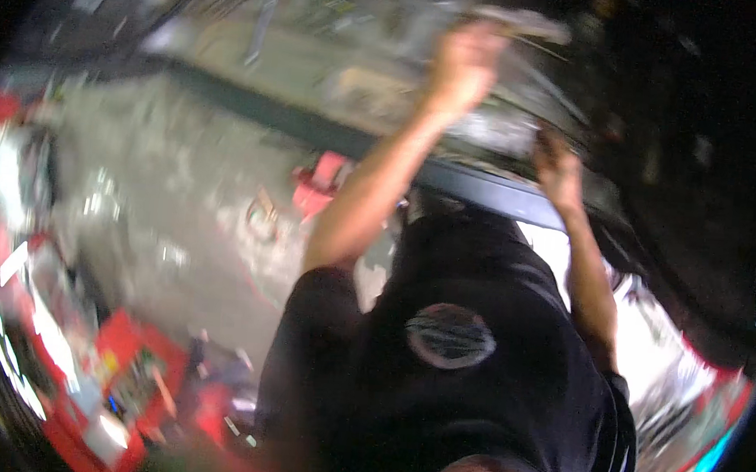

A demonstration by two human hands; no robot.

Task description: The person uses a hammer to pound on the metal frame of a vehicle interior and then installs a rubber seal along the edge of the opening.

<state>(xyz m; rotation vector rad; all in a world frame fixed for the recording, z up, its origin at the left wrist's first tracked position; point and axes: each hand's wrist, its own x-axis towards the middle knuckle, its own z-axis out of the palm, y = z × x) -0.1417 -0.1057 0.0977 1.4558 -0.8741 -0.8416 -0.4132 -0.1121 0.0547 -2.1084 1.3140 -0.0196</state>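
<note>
We leaned over a broad, grey-edged work surface (485,188).
Beyond its edge, our left hand (471,64) was raised with fingers bent beside a long, pale item (534,24); blur kept us from telling whether they gripped it. Our right hand (559,171) was nearer the edge, its grasp equally unclear. We judged the item light and fairly stiff, best held mid-length.

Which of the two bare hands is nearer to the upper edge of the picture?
The left hand, close to that edge; the right hand is lower and farther right, nearer the blue-grey strip.
</note>
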